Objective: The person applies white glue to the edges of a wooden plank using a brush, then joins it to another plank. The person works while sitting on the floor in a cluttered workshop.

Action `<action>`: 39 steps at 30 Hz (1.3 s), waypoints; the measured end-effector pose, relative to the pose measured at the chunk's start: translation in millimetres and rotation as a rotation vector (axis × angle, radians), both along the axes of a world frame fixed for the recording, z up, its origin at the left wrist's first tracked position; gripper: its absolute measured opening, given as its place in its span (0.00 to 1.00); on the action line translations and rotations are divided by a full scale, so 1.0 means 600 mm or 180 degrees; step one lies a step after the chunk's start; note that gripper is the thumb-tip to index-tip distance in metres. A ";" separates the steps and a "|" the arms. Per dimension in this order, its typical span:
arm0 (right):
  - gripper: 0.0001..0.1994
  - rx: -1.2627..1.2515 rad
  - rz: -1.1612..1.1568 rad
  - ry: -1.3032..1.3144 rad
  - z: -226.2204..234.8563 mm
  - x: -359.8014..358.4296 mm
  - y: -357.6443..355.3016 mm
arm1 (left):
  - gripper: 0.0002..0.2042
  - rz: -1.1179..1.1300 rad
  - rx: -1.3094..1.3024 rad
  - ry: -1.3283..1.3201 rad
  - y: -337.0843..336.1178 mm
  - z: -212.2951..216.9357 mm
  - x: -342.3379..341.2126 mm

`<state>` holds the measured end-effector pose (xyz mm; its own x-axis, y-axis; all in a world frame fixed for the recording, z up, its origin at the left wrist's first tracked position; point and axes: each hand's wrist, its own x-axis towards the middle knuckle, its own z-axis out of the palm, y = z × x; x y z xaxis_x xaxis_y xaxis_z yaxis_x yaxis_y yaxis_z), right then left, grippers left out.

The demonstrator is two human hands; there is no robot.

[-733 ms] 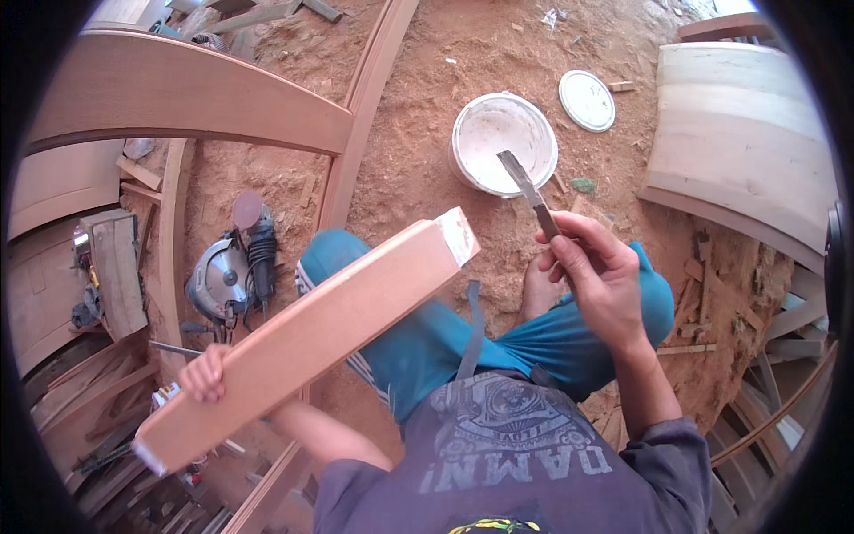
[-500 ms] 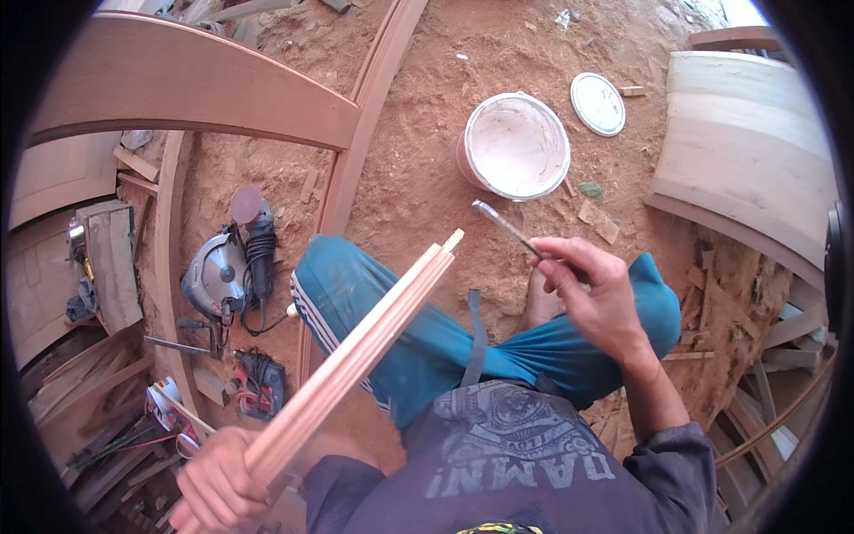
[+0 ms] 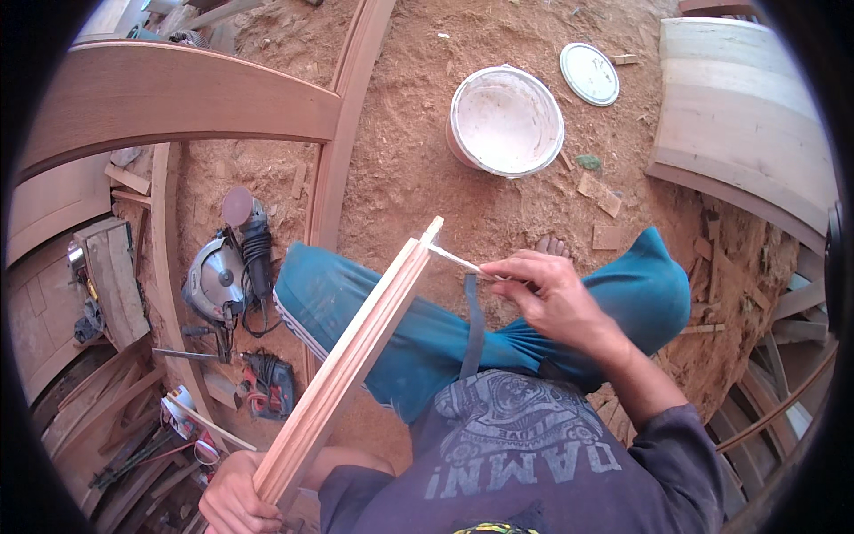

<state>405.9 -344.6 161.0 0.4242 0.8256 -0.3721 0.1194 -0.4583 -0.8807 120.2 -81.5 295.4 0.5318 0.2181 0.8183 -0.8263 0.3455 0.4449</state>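
Note:
My left hand (image 3: 238, 497) is wrapped round the lower end of a grooved wooden rail (image 3: 356, 365), which slants up and away to the right across my left leg. At its upper end a narrow tenon (image 3: 433, 230) juts out. My right hand (image 3: 553, 295) pinches a thin stick (image 3: 458, 260) between thumb and fingers. White paste coats the stick's tip, which meets the rail beside the base of the tenon. Beyond my hands stands a bucket (image 3: 459, 148) with a whitish, smeared inside.
A round white lid (image 3: 589, 75) lies beyond the bucket. On the left are a wooden frame (image 3: 178, 93), a circular saw (image 3: 213, 276), an angle grinder (image 3: 256, 249) and a red power tool (image 3: 269, 387). Curved wooden panels (image 3: 743, 107) stand at the right. Sawdust covers the ground.
My right hand has moved left and toward me, bringing the stick's tip from near the bucket to the rail's tenon end. The rail has shifted slightly in my left hand's hold.

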 end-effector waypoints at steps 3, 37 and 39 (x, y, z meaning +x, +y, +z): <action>0.13 -0.0171 -0.0020 0.0242 0.028 0.046 -0.013 | 0.33 -0.0018 -0.0092 -0.0078 0.005 -0.007 -0.006; 0.12 -0.0350 0.0620 0.0264 -0.110 0.366 0.099 | 0.36 0.0207 -0.0364 0.0149 0.051 -0.057 -0.092; 0.12 -0.0216 0.0553 0.0513 -0.071 0.343 0.069 | 0.36 0.0212 -0.0313 0.0124 0.051 -0.051 -0.114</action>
<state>611.4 -303.1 118.2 0.2087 0.8517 -0.4806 0.0621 -0.5020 -0.8626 51.7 -51.0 264.7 0.5443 0.3323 0.7703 -0.8317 0.3338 0.4437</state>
